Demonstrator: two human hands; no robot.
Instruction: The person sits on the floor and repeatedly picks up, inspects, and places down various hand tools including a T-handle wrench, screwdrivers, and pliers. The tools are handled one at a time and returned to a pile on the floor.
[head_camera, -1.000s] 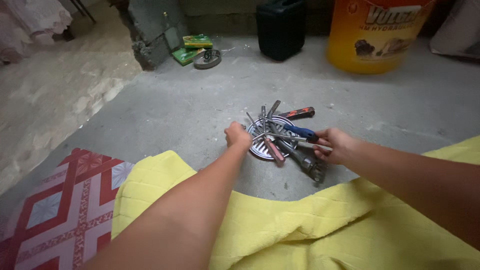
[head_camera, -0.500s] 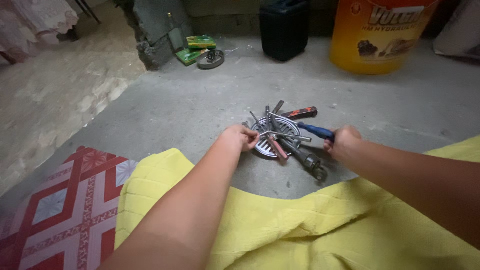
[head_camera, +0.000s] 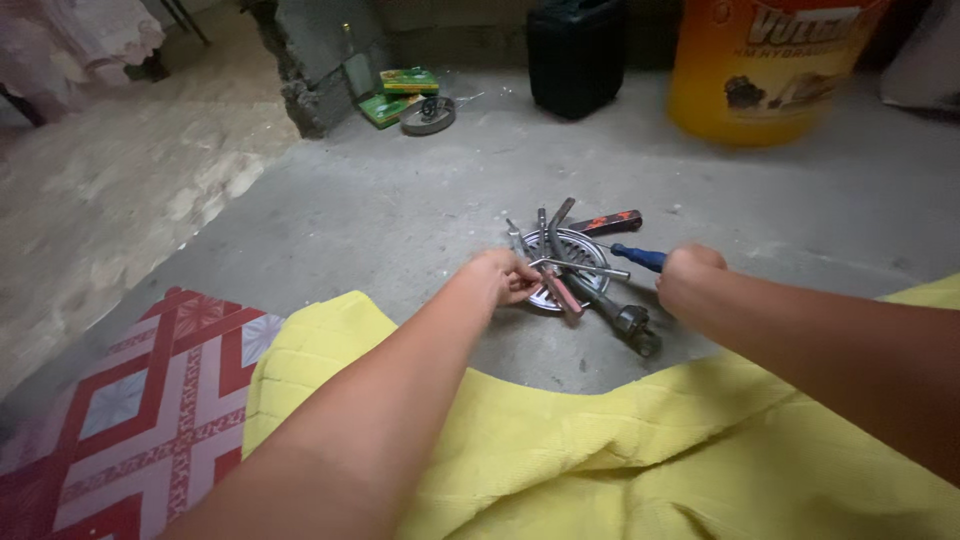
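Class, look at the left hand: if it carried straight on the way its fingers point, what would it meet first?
Most likely the thin metal rod lying across the round metal grate. The left hand points right, its fingertips already at the rod's near end, though actual contact is unclear.

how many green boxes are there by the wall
2. Both green boxes lie on the concrete floor at the foot of the grey block wall, top left of the view: one rests above, one lower left, beside a round metal ring. More may be hidden.
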